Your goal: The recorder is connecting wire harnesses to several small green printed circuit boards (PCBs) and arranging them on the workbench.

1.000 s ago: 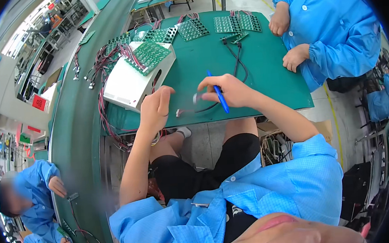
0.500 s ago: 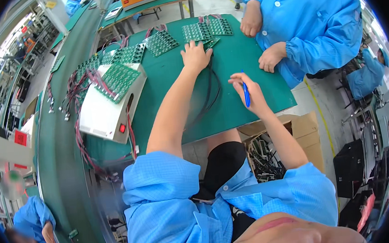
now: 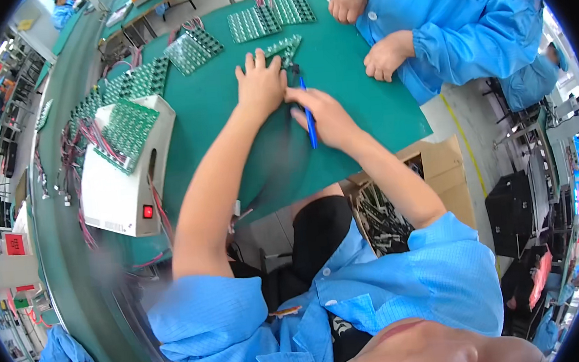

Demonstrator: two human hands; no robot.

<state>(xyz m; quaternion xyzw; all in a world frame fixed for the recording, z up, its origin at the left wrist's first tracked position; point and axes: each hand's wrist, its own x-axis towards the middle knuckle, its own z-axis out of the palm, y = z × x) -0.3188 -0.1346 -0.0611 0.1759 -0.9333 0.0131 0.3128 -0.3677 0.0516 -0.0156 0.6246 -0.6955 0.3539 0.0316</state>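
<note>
My left hand lies palm down on the green tabletop, fingers stretched out and spread. A small green circuit board lies just past its fingertips, at an angle. My right hand has a blue pen held against its fingers, and its fingertips reach the thumb side of my left hand. A black plug shows between the board and the pen. Whether the right fingertips also grip something small there is hidden.
Green circuit board panels with wires, such as one panel, line the far edge. Another panel rests on a white box with a red switch at left. Across the table are a person's hands. A cardboard box of dark parts stands below.
My right hand has moved left and forward with the pen, up to my left hand. The small board, partly covered before, now shows beyond my left fingers. The whole view has shifted.
</note>
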